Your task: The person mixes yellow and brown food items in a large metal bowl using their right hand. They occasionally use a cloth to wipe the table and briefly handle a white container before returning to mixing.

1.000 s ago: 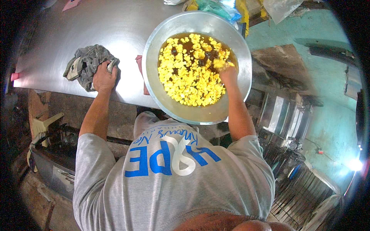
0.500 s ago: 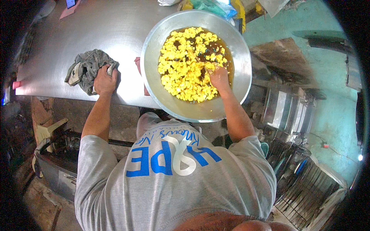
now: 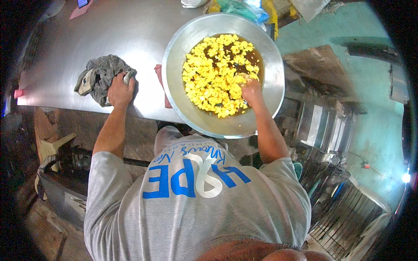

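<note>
A crumpled dark grey cloth with a pale patch lies near the front edge of the steel table. My left hand presses on its right side, fingers curled into the folds. To the right stands a wide, round metal basin holding brown liquid. Many small yellow flower-shaped pieces float there, with dark gaps of liquid between them. My right hand reaches into the basin's right side, among the yellow pieces. Its fingertips are hidden by the pieces and liquid, so its grip does not show.
The steel table carries a phone at the far left and pinkish-red cloth beside the basin. Plastic bags lie behind the basin. Metal equipment stands at the right, near a green wall. A black container sits lower left.
My right hand has shifted slightly within the basin, and the yellow pieces have moved about, showing more dark liquid. The left hand remains on the cloth.
</note>
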`<state>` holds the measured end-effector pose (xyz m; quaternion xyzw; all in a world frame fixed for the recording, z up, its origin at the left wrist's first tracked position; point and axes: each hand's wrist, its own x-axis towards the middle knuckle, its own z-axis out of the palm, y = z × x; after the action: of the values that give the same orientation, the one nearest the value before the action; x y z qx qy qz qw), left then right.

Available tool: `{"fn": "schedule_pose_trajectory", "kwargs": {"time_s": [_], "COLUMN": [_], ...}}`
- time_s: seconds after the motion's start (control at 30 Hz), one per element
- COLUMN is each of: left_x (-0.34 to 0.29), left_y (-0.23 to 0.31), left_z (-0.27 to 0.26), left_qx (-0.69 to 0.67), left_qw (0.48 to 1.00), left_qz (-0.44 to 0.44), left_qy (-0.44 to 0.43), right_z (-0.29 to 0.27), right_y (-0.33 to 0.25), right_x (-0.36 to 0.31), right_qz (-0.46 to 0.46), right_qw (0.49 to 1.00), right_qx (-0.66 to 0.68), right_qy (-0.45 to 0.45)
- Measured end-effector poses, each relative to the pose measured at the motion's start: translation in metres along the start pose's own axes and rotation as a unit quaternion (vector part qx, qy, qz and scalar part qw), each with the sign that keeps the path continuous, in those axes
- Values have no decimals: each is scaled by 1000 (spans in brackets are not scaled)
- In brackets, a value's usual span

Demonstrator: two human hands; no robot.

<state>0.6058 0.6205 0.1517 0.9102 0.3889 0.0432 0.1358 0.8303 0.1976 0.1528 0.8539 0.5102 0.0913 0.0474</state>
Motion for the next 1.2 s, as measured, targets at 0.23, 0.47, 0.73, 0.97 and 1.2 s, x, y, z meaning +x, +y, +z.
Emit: {"fn": "schedule_pose_trajectory", "kwargs": {"time_s": [0.23,0.47,0.73,0.97,1.2], "left_x": [-2,-1,1,1,2], "left_y": [-1,3,1,-4,-2], "left_z": [1,-1,-2,4,4], "left_qx": [8,18,-2,9,17], "left_qw": [1000,1000,1000,1000,1000], "left_qz": [11,3,16,16,0], "left_qy": [23,9,13,20,4], "right_z": [2,-34,28,2,-2], "right_y": [-52,23,10,-24,-82], "right_x": [10,68,87,101,87], "right_qz": [126,249,226,52,176], "right_qw": [966,963,954,976,940], "right_qx": [185,54,79,-23,208], "right_qy": [-127,-93,-181,-208,-203]}}
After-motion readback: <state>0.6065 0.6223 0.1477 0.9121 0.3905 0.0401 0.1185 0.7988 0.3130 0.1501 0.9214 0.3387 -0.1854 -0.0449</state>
